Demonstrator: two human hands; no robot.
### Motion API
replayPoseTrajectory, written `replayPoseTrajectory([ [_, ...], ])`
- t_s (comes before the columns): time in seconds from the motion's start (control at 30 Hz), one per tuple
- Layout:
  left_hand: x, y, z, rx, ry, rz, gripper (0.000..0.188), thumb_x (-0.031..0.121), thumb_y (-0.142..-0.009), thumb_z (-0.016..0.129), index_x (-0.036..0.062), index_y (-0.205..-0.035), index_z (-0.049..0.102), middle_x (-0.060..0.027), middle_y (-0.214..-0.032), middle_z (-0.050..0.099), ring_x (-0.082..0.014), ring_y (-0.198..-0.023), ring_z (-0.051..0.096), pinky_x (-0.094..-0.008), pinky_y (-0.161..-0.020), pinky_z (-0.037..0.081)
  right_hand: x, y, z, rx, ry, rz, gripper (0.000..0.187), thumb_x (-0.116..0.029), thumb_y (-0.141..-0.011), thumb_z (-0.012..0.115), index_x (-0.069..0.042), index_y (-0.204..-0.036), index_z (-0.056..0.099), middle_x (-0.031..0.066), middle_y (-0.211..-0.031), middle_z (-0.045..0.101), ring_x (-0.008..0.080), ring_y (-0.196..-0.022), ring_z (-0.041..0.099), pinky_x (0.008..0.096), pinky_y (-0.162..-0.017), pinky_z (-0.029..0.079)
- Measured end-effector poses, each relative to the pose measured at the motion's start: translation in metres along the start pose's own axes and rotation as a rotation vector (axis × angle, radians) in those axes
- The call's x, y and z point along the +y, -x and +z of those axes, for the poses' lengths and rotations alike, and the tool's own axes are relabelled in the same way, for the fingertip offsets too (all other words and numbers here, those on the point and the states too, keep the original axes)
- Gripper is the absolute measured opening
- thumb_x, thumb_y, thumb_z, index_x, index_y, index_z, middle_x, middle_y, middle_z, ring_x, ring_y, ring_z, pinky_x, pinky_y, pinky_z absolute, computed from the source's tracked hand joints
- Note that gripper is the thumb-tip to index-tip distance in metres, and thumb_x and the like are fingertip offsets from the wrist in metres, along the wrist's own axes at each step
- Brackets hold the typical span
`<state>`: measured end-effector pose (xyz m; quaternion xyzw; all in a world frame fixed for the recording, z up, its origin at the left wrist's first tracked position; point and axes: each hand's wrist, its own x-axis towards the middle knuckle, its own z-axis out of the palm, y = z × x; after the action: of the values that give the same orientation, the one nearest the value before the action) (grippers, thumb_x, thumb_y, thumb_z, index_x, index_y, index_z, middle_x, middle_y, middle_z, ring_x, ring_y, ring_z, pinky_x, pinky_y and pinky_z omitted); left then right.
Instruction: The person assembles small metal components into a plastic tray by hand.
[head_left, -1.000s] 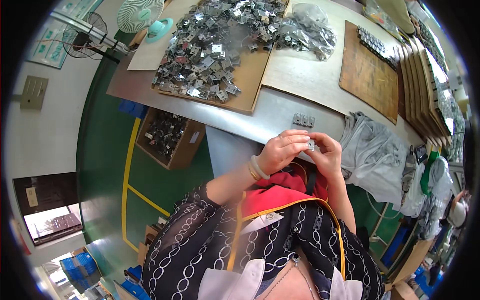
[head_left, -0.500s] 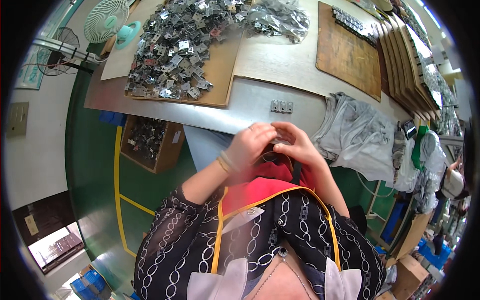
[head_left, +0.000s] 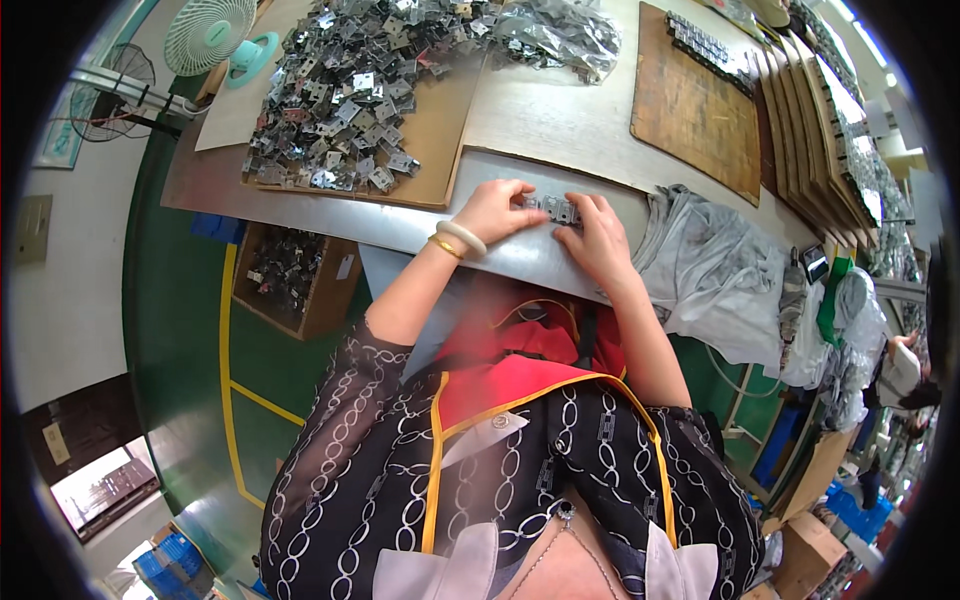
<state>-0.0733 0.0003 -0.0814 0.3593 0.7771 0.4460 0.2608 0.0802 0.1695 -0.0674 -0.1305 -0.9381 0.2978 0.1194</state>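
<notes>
A short row of small silver metal brackets (head_left: 558, 208) lies on the steel-topped table near its front edge. My left hand (head_left: 500, 212) is at the row's left end, thumb and fingers pinched on a bracket there. From the other side my right hand (head_left: 598, 240) holds the right end of the row, its thumb in front and its fingers behind. The fingertips hide parts of the end pieces. Beyond my left hand, a large heap of loose metal brackets (head_left: 350, 120) covers a flat cardboard sheet (head_left: 445, 165).
Grey cloth (head_left: 715, 270) hangs over the table edge at the right. A brown board (head_left: 695, 110) lies behind it, beside upright stacked boards (head_left: 800, 130). A clear plastic bag (head_left: 565, 40) sits at the back, a fan (head_left: 210, 35) at far left. Below stands a parts box (head_left: 290, 280).
Both hands have moved forward from above my lap at the table edge onto the tabletop. They now hold the two ends of the bracket row, which lay untouched before.
</notes>
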Motion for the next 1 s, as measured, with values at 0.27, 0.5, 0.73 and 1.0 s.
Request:
replayPoseTrajectory([
  [0.27,-0.007,-0.002,0.018,0.038,-0.184,0.207,0.048,0.014,-0.076,0.081,0.0098,-0.122,0.068,-0.0127,-0.104,0.063,-0.0297,-0.092,0.065,-0.0391,-0.087,0.055,-0.004,0.006,0.004,0.032,0.052,-0.011,0.049,-0.018,-0.078,0.081,-0.004,-0.121,0.065,0.0183,-0.115,0.064,0.0374,-0.106,0.063,0.0435,-0.092,0.052],
  [0.5,0.007,0.019,-0.007,0.047,-0.196,0.219,0.077,0.027,-0.071,0.087,0.0062,-0.138,0.055,-0.0175,-0.120,0.057,-0.0339,-0.100,0.064,-0.0411,-0.090,0.054,0.004,-0.085,-0.050,-0.097,-0.035,-0.081,0.049,-0.015,-0.085,0.077,-0.006,-0.130,0.062,0.0172,-0.135,0.058,0.0367,-0.117,0.063,0.0427,-0.096,0.053],
  [0.73,0.019,0.024,-0.010,0.217,-0.151,0.242,0.058,0.022,-0.083,0.081,0.0031,-0.134,0.059,-0.0144,-0.128,0.059,-0.0252,-0.087,0.070,-0.0344,-0.073,0.058,0.041,-0.254,-0.006,0.117,0.073,-0.271,0.030,-0.012,-0.092,0.068,-0.008,-0.122,0.069,0.0177,-0.122,0.067,0.0341,-0.109,0.066,0.0417,-0.093,0.053],
  [1.0,0.003,0.056,-0.034,0.244,0.000,0.193,0.029,0.009,-0.088,0.074,0.0023,-0.116,0.070,-0.0113,-0.109,0.068,-0.0185,-0.083,0.071,-0.0285,-0.068,0.058,0.052,-0.383,-0.049,0.999,0.595,-0.140,0.039,-0.034,-0.085,0.079,-0.005,-0.111,0.075,0.0086,-0.085,0.073,0.0184,-0.083,0.068,0.0364,-0.082,0.053],
])
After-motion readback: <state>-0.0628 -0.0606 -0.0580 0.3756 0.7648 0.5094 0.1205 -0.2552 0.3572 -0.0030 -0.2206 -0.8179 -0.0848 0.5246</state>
